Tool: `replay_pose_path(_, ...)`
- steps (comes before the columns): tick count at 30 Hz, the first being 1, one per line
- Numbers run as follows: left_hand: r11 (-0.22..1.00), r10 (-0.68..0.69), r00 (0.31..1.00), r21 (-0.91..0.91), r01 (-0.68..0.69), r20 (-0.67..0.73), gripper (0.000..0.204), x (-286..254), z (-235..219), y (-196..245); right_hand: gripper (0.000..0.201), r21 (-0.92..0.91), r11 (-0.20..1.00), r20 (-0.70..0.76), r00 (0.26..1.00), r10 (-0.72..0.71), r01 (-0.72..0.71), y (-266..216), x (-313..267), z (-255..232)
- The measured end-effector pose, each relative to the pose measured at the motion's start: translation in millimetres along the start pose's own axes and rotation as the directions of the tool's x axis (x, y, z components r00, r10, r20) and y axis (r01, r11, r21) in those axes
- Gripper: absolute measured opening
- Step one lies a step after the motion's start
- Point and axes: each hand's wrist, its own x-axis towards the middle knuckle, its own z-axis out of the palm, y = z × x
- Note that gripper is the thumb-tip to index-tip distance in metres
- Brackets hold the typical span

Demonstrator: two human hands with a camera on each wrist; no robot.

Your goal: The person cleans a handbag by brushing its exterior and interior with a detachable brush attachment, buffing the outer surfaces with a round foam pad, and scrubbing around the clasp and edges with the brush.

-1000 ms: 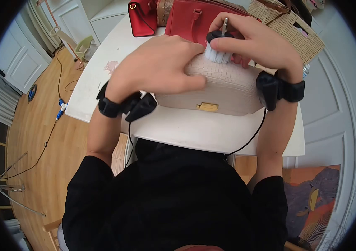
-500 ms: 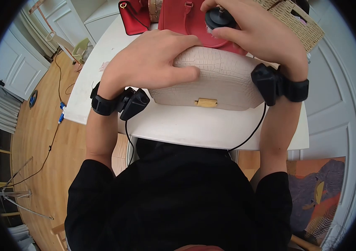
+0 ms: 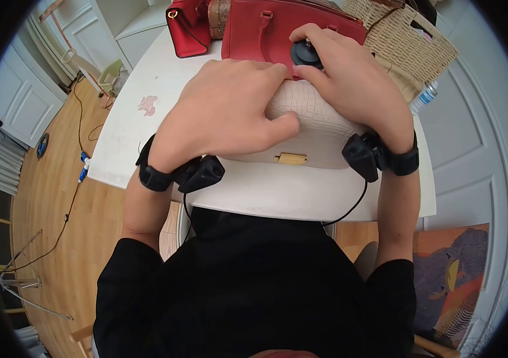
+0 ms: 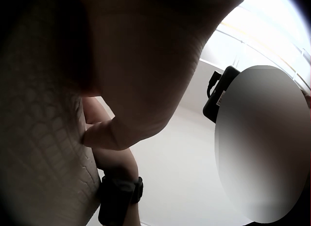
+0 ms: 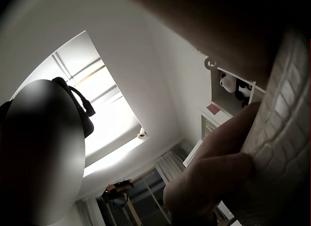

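Observation:
A cream crocodile-embossed handbag with a gold clasp sits on the white table. My left hand grips it from above, thumb over the near side and fingers reaching across the top. Its leather fills the left side of the left wrist view. My right hand holds a round drill brush with a black disc and a metal shank, at the far top edge of the handbag. The brush's white bristles are hidden now. In the right wrist view the embossed leather lies close by.
Behind the handbag stand a red handbag, a smaller red bag and a woven straw basket. A spray can is at the right. Black cables hang from both wrist straps. Pinkish marks show on the white table.
The right hand lifted the brush off the top of the handbag, tilting it away, then brought it back low behind the top edge. The left hand stays on the handbag.

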Motion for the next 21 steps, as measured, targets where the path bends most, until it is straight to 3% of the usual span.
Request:
replay_pose_path(3, 1.0, 0.012, 1.0, 0.006, -0.012, -0.023, 0.056, 0.3, 2.0, 1.8, 0.037, -0.019, 1.0, -0.017, 1.0, -0.01, 0.01, -1.4, -3.4, 0.5)
replay_pose_path(5, 0.999, 0.041, 0.999, -0.032, -0.041, -0.02, 0.058, 1.8, 1.1, -3.2, 0.03, -0.055, 0.991, -0.11, 0.986, -0.124, 0.118, -0.7, -2.5, 2.7)
replay_pose_path(7, 0.996, 0.062, 0.998, -0.07, -0.063, -0.018, 0.06, 3.1, 0.6, -2.9, 0.027, -0.072, 0.99, -0.113, 0.985, -0.127, 0.119, -0.9, -3.1, 5.4)
replay_pose_path(9, 0.996, -0.025, 1.0, -0.09, 0.026, 0.015, 0.06, 3.8, -1.7, -0.7, 0.024, -0.094, 0.987, -0.12, 0.983, -0.14, 0.129, -11.3, 1.1, -5.7)
replay_pose_path(10, 0.996, -0.023, 1.0, -0.086, 0.024, 0.02, 0.06, 4.0, -2.7, 0.1, 0.025, -0.043, 0.999, 0.044, 0.999, -0.003, 0.004, -23.4, 4.5, -24.4)
replay_pose_path(11, 0.996, -0.037, 0.999, -0.083, 0.04, 0.034, 0.06, 4.1, -3.7, 0.8, 0.026, -0.012, 0.992, 0.212, 0.969, 0.126, -0.127, -29.9, 5.8, -34.5)
replay_pose_path(14, 0.994, -0.041, 0.999, -0.099, 0.044, 0.032, 0.06, 5.5, -3.9, 4.3, 0.022, -0.071, 0.995, 0.14, 0.987, 0.084, -0.075, -23.1, 2.2, -21.7)
replay_pose_path(17, 0.99, -0.061, 0.998, -0.123, 0.064, 0.031, 0.061, 7.3, -4.0, 7.4, 0.023, -0.035, 0.995, 0.223, 0.969, 0.102, -0.097, -25.6, 3.8, -34.7)
replay_pose_path(21, 0.992, -0.066, 0.998, -0.105, 0.067, 0.011, 0.061, 7.6, -2.7, 9.6, 0.025, -0.045, 0.999, 0.152, 0.988, 0.03, -0.023, -23.2, -3.2, -33.5)
